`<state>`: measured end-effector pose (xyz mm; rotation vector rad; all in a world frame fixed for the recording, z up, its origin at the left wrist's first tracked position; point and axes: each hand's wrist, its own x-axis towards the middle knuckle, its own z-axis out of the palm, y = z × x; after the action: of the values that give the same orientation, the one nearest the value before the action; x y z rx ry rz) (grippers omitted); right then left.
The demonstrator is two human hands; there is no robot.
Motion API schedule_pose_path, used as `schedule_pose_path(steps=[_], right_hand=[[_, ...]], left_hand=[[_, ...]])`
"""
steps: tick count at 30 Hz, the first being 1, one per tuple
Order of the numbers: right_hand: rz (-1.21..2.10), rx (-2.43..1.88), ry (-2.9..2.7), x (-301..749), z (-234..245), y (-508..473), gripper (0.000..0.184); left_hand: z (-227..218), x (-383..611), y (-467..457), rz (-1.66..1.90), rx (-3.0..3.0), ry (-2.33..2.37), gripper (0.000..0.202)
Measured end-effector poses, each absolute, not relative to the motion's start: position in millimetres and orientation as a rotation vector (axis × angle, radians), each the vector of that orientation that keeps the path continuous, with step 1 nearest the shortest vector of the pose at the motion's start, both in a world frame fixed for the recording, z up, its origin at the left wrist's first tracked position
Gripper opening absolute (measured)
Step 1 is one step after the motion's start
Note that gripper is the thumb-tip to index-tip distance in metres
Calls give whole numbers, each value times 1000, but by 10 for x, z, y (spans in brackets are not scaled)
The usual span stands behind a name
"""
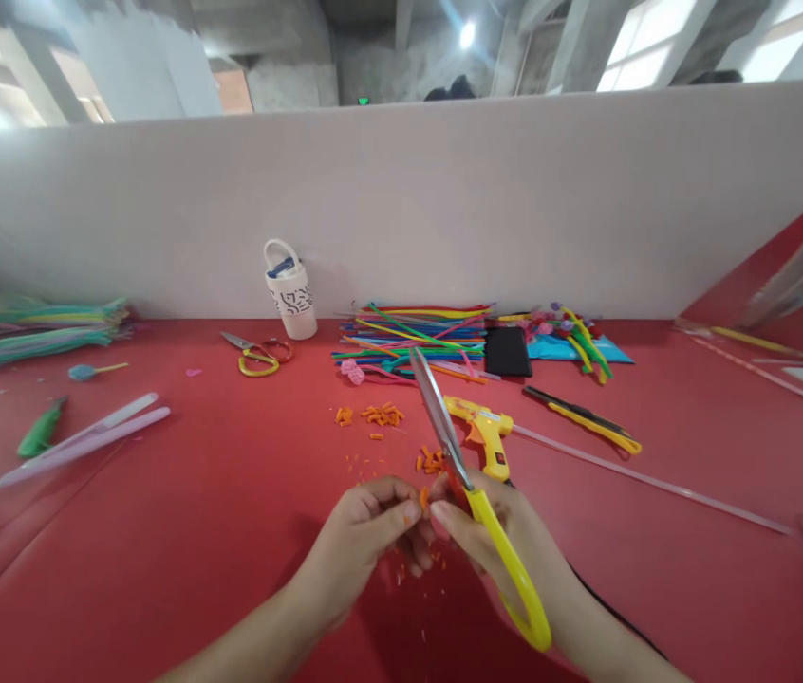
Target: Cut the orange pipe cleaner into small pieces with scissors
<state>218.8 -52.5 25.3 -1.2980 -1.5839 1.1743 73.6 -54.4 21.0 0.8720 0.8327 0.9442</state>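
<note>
Low over the table, my left hand (373, 531) is closed in a pinch on a small orange piece (424, 496), which may be cut pipe cleaner. Opposite it, my right hand (494, 526) is closed around a pair of yellow-handled scissors (450, 432), their blades pointing up and away from me. The right fingertips also reach the orange piece, though I cannot tell how firmly. Beyond the hands lie piles of short orange pieces (382, 415), with orange crumbs scattered below. A yellow glue gun (491, 436) rests just behind the scissors.
On the red table (231, 550), colored pipe cleaners (416, 332) lie before a pale partition (401, 199). A white tumbler (292, 299), second scissors (255, 356), a black phone-like slab (508, 352), a yellow-black tool (583, 419) and a clear glue stick (658, 484) lie around.
</note>
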Motion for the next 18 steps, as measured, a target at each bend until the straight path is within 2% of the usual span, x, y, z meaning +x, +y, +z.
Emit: schedule_pose_path(steps=[2, 4, 13, 18], right_hand=[[1294, -1228, -1537, 2181, 283, -523, 10], [1280, -1242, -1543, 2193, 288, -519, 10], [966, -1411, -1774, 2182, 139, -535, 9], [704, -1509, -1996, 2291, 258, -518, 21]], left_hand=[[208, 753, -552, 893, 920, 848, 15], [209, 760, -554, 869, 947, 864, 16], [195, 796, -574, 927, 983, 1046, 9], [241, 708, -513, 1056, 970, 1084, 10]])
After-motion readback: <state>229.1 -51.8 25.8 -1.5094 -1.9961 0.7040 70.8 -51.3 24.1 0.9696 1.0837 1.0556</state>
